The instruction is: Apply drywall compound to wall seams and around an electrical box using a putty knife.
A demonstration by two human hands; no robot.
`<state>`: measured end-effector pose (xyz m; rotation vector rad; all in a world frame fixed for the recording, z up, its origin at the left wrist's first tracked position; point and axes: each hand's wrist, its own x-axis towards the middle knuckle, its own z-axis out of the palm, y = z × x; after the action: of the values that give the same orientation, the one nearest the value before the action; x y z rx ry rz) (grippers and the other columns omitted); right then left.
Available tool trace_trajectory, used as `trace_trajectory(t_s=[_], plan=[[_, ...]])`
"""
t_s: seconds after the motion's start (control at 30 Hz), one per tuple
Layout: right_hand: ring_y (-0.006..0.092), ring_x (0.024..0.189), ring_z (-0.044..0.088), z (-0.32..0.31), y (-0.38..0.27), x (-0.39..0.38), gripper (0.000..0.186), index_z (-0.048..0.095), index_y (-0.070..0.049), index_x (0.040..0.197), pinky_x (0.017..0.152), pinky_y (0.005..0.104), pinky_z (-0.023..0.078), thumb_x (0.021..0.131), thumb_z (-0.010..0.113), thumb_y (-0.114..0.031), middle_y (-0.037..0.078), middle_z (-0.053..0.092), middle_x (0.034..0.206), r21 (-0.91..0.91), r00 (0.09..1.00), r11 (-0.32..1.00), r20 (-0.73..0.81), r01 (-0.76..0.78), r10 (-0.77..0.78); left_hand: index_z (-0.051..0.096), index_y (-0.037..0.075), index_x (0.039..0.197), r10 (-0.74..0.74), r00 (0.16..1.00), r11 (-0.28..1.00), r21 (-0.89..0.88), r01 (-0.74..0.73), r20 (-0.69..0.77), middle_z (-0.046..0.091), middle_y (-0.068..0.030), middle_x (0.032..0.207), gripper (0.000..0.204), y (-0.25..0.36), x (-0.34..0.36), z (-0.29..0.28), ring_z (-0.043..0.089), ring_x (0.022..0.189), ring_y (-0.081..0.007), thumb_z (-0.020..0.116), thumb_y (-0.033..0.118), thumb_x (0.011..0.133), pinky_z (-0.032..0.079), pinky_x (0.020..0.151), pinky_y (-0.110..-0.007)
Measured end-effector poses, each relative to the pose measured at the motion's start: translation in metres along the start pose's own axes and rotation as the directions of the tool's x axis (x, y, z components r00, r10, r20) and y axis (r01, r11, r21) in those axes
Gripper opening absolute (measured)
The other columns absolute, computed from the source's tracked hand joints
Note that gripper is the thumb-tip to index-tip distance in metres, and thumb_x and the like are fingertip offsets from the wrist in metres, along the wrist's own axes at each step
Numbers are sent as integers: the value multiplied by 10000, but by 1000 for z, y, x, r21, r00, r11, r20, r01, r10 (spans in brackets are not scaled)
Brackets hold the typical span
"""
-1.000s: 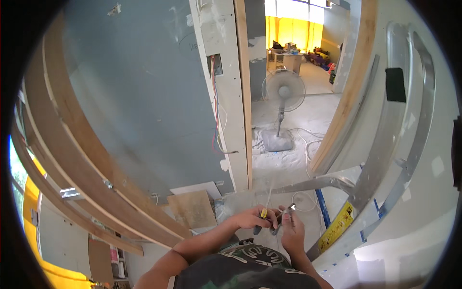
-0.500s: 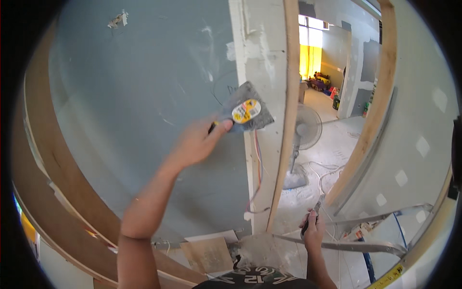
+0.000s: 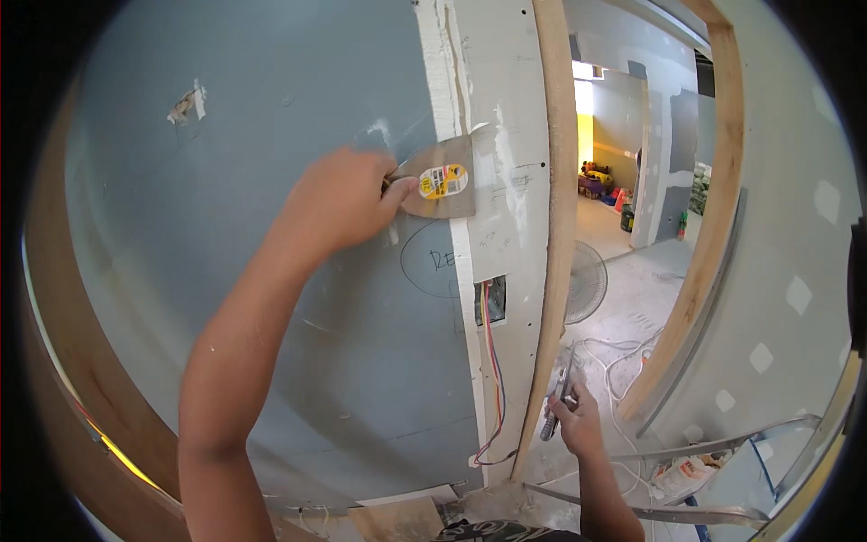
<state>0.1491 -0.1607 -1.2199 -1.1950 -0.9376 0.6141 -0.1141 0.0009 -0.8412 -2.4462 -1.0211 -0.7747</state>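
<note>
My left hand point(image 3: 339, 199) grips the handle of a wide putty knife point(image 3: 447, 203) with a yellow and white sticker on its blade. The blade lies at the white plastered joint point(image 3: 441, 90) between the blue-grey wall panel point(image 3: 298, 117) and a pale strip of board point(image 3: 510, 217). Lower down, my right hand point(image 3: 582, 425) is closed around a slim grey tool point(image 3: 560, 390) that points upward; its exact kind is hard to make out. Below the putty knife, coloured wires point(image 3: 492, 348) hang out of a square electrical box opening point(image 3: 493, 301).
Right of the board stands a wooden door frame point(image 3: 553, 181). Through it show a standing fan point(image 3: 587, 282) and white cables point(image 3: 614, 357) on the dusty floor. Metal bars of what looks like a ladder point(image 3: 704, 515) cross the lower right. Brown boards point(image 3: 99, 388) curve along the left.
The view has shifted, bringing the electrical box into sight. My left hand has raised the putty knife, its blade now at the joint. My right hand has moved slightly left and upward with its tool.
</note>
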Motion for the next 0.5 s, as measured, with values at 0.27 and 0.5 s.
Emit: trace_trajectory(t_s=[0.27,0.5], plan=[[149,527,602,-9,-34,22,608,428,35,1471,408,304,513,935,695,-73,88,630,892,224,988,971,-105,-89,115,737,35,856,-105,994,989,101,106,-10,698,-173,783,360,24,2,-8,658,768,-393,646,371,949,516,695,-486],[141,488,589,-17,-41,44,523,456,48,1402,390,290,474,944,689,-50,107,628,873,221,994,975,-112,19,6,741,66,919,-50,998,982,183,41,49,705,-157,805,342,26,3,-8,664,797,-384,637,388,961,512,701,-476]])
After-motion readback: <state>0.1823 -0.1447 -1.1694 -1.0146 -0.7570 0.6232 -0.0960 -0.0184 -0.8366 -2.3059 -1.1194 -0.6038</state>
